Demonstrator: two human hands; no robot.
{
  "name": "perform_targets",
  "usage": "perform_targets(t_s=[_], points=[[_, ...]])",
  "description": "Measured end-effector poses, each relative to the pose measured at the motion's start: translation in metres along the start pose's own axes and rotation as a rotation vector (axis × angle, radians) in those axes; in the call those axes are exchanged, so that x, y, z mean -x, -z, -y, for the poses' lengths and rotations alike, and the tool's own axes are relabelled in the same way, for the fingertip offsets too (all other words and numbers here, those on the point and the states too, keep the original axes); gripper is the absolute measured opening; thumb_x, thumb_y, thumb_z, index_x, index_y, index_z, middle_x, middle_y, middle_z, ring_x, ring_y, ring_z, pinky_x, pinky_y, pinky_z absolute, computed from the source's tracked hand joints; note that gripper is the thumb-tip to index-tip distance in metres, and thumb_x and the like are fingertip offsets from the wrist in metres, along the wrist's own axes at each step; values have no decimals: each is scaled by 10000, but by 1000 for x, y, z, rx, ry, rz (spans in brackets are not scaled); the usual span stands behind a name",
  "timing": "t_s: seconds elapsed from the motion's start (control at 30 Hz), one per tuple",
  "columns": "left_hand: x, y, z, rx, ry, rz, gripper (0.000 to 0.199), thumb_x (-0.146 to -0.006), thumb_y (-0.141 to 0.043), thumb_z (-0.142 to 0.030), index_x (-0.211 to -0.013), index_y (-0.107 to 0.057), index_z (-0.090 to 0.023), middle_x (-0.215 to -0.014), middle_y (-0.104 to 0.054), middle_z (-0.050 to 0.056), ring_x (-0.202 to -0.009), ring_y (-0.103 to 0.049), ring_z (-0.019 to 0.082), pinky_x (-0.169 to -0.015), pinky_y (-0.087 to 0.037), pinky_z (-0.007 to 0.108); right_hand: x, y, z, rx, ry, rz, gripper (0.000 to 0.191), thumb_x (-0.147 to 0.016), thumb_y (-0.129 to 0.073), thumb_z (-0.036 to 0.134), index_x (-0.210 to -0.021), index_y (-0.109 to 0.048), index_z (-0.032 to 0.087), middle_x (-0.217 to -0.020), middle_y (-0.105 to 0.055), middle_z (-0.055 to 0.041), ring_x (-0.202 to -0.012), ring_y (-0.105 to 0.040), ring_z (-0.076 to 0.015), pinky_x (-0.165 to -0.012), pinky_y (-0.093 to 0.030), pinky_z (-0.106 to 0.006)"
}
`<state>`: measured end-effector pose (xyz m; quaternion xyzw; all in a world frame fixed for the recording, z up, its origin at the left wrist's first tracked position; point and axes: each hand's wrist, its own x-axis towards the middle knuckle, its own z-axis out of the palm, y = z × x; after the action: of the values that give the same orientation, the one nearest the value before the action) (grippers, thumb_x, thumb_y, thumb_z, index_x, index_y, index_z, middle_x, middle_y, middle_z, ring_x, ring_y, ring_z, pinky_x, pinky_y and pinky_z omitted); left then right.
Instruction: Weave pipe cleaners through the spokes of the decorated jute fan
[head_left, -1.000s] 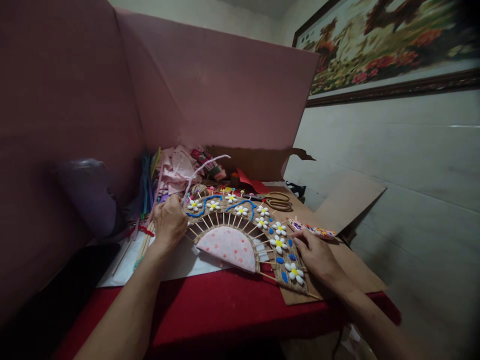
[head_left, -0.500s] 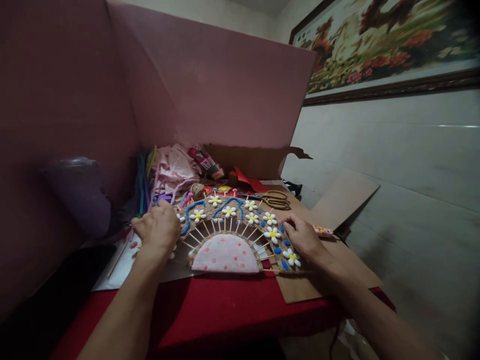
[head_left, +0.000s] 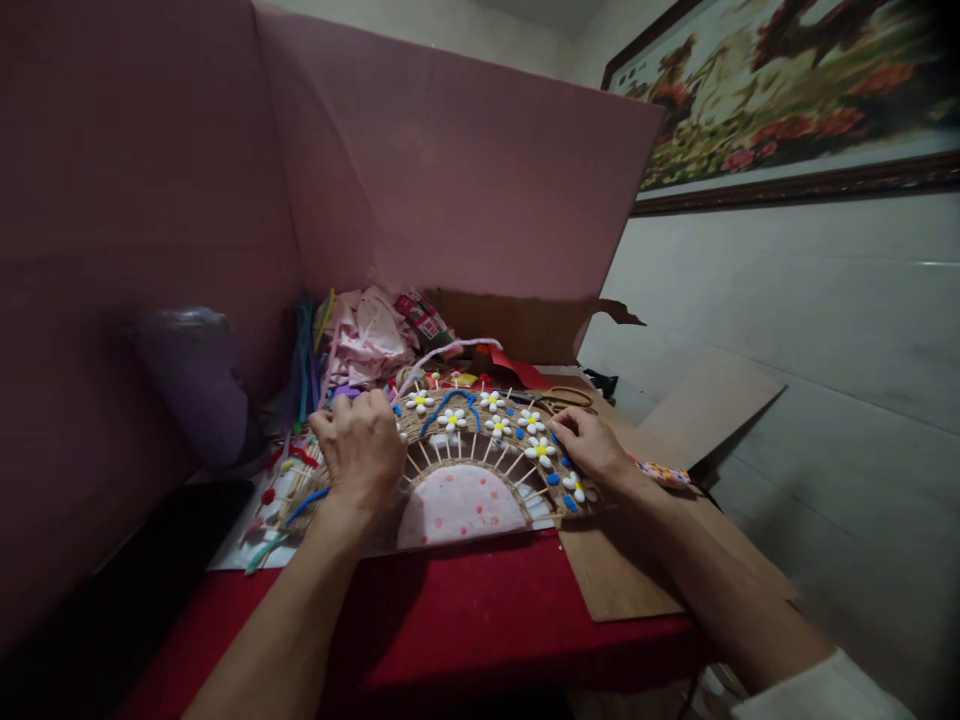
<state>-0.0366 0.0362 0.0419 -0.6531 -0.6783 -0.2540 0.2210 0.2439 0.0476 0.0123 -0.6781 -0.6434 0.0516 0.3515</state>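
Observation:
A half-round fan of twine and thin sticks [head_left: 511, 415] leans in front of me, with white-petalled flowers, blue ovals and blue wavy strips on its band. At its base sits a pink dotted half-disc [head_left: 461, 505]. My left hand [head_left: 360, 445] is closed over the left part of the band; its fingertips are hidden behind. A lilac pipe cleaner [head_left: 457, 345] arches up beside those fingers, and whether they touch it I cannot tell. On the right, thumb and fingers of my right hand [head_left: 592, 445] pinch the band's outer edge.
Behind the fan lie scissors [head_left: 566, 398], a crumpled pink dotted cloth [head_left: 371, 335] and red paper [head_left: 525, 372]. Brown cardboard [head_left: 619, 575] rests at right on the red tablecloth [head_left: 450, 610]. A purple wrapped object [head_left: 195, 385] stands at left. Pink panels [head_left: 465, 190] rise behind.
My left hand has moved rightward over the band, baring the fan's lower left end. The fan and my right hand have shifted slightly left. The lilac pipe cleaner now arches higher. The view has turned a little.

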Motion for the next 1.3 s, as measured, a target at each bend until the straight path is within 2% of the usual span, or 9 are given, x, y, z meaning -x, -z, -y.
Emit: perform_targets(t_s=[0.13,0.3,0.53,0.67,0.9,1.07,1.2,1.3], points=[[3,-2,-7,65,-74,-47,199,-768,-389,-72,-804,-572,-143,-773,-633,130,-813,-517,301,-699,-296,405,-5,-9,1,-37,37,32,188,-801,-444,273,-793,-601,168,-789,-664,-47,-726,-590,-163,-639,-416,-242],[8,-5,-15,146,-197,-39,185,-751,-418,-52,-782,-565,-161,-795,-644,114,-833,-513,294,-710,-291,395,-8,-18,0,-32,34,71,171,-793,-450,235,-785,-606,165,-787,-672,-47,-727,-600,-162,-637,-420,-240],[12,-5,-20,157,-248,-30,196,-754,-428,-49,-802,-581,-161,-801,-646,114,-845,-519,296,-706,-296,394,-12,-7,9,56,7,53,124,-774,-516,253,-736,-612,184,-763,-667,-74,-748,-593,-208,-662,-392,-290],[12,-5,-20,159,-244,-46,183,-769,-425,-60,-785,-575,-164,-783,-642,103,-840,-523,291,-698,-293,392,-23,-5,19,28,64,71,186,-796,-500,227,-647,-605,188,-797,-671,-104,-833,-593,-241,-739,-388,-319],[12,-7,-20,166,-222,-58,177,-762,-435,-64,-788,-577,-167,-777,-645,103,-832,-525,287,-707,-287,389,-61,-21,51,-223,185,279,294,-910,-355,214,-947,-642,160,-983,-682,-42,-915,-615,-164,-807,-455,-278],[13,-6,-19,177,-214,-73,183,-754,-438,-65,-798,-581,-171,-772,-651,95,-826,-524,286,-713,-286,394,-80,-33,70,-317,212,394,241,-909,-483,276,-1088,-576,142,-1096,-604,-63,-961,-589,-191,-828,-487,-378],[13,-6,-19,157,-205,-65,192,-757,-427,-60,-791,-585,-163,-773,-650,112,-826,-524,291,-724,-284,401,-84,-40,74,-344,205,393,324,-884,-536,323,-1153,-532,143,-1147,-558,-70,-972,-580,-218,-808,-503,-405],[13,-6,-20,153,-217,-65,202,-765,-420,-60,-803,-590,-163,-775,-653,112,-823,-522,290,-724,-284,404,-84,-40,72,-360,208,324,311,-887,-530,323,-1141,-542,146,-1145,-562,-66,-974,-579,-219,-811,-502,-399]])
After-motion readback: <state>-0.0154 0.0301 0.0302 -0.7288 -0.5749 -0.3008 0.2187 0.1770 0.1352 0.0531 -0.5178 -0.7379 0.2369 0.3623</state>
